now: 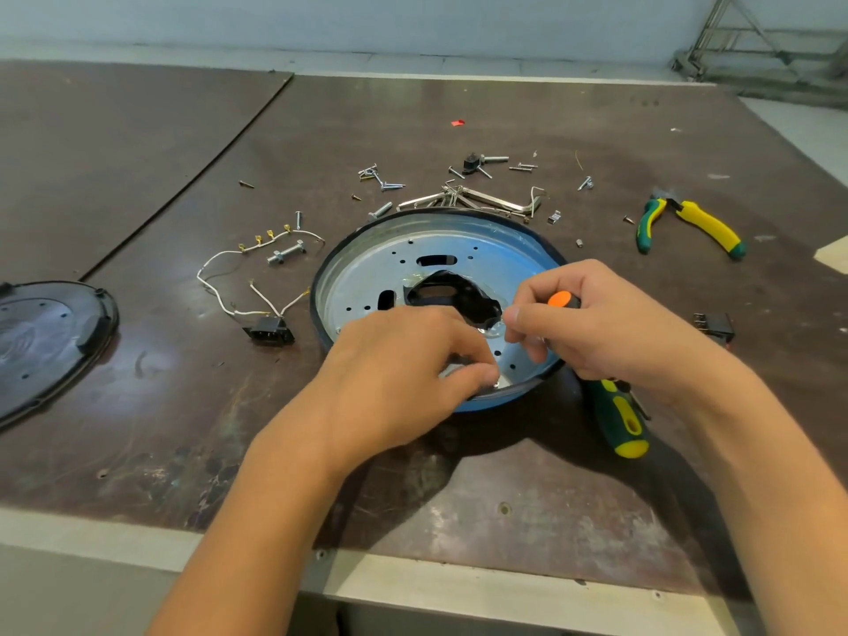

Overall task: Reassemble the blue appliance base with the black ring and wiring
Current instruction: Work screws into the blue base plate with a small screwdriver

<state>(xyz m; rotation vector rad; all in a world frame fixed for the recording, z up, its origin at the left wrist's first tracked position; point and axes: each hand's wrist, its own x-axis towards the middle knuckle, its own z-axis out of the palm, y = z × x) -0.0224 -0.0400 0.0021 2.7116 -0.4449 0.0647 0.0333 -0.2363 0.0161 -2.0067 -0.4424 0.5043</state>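
Note:
The blue appliance base (413, 250) lies upturned in the middle of the table, a round metal pan with a black ring (546, 243) around its rim and a black part (459, 296) at its centre hole. My left hand (394, 364) reaches into the pan's near side, fingers curled and pinching something small at the rim; what it pinches is hidden. My right hand (596, 323) grips a screwdriver with an orange cap (562, 299) held upright over the pan. The white wiring (229, 286) with a black socket (270, 330) lies left of the base.
Loose screws and bolts (381, 179) and hex keys (468, 199) lie behind the base. Green-yellow pliers (688, 222) rest at right, a green-yellow screwdriver (619, 415) near my right wrist, a black switch (713, 325) far right, a black cover (41, 342) far left.

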